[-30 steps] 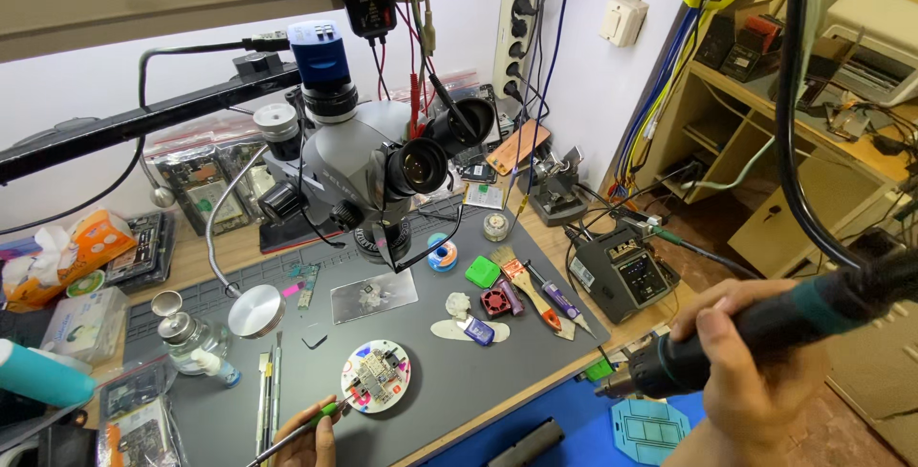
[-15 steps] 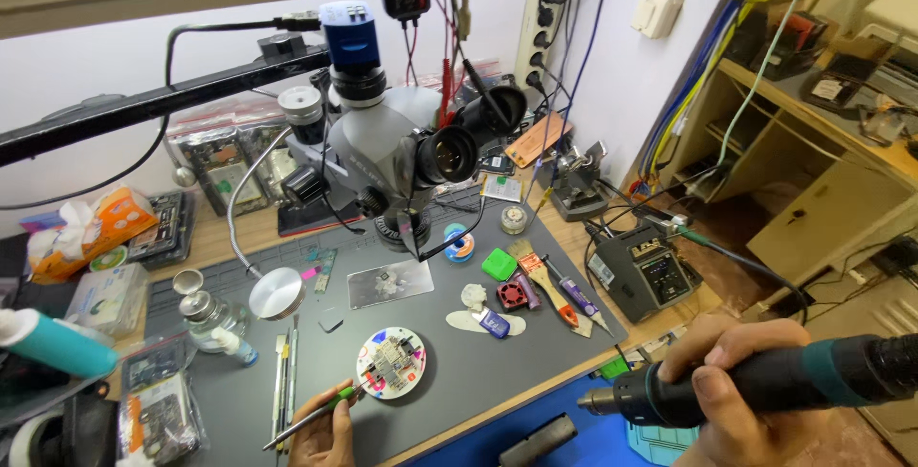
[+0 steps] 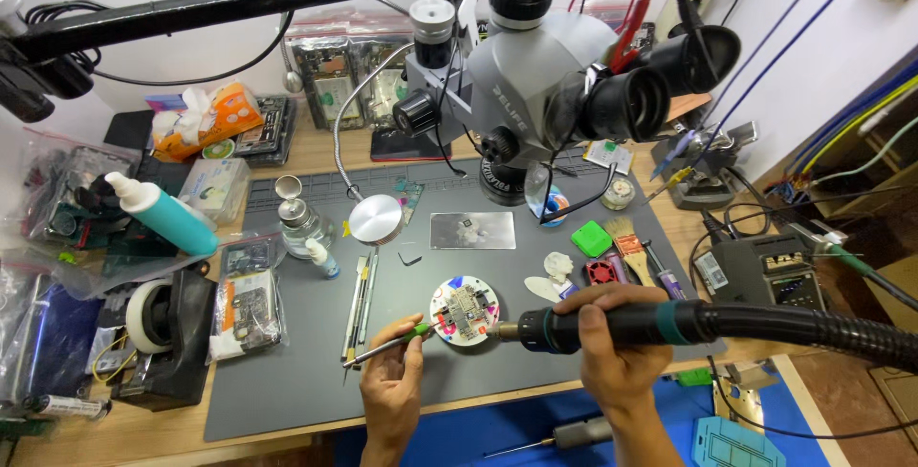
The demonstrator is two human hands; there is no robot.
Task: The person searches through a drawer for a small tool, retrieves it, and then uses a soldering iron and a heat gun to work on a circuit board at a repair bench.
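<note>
A: What are the 2 hands gripping?
B: The right hand (image 3: 612, 352) is closed around a black hot-air wand (image 3: 650, 325) with a ribbed hose. The left hand (image 3: 394, 381) pinches thin green-tipped tweezers (image 3: 387, 344).
A: And the board?
B: The small circuit board (image 3: 464, 308) sits in a round holder on the smooth grey mat (image 3: 287, 381), between both tool tips.

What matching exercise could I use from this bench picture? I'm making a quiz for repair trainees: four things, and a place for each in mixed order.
Things:
1. Hot-air wand
2. Tweezers
3. Circuit board
4. Tissue pack

Places:
A. on the round holder at the mat's middle
B. in the left hand
C. at the back left of the bench
D. in the right hand, nozzle beside the board

Pairs: 1-D, 2-B, 3-A, 4-C
</note>
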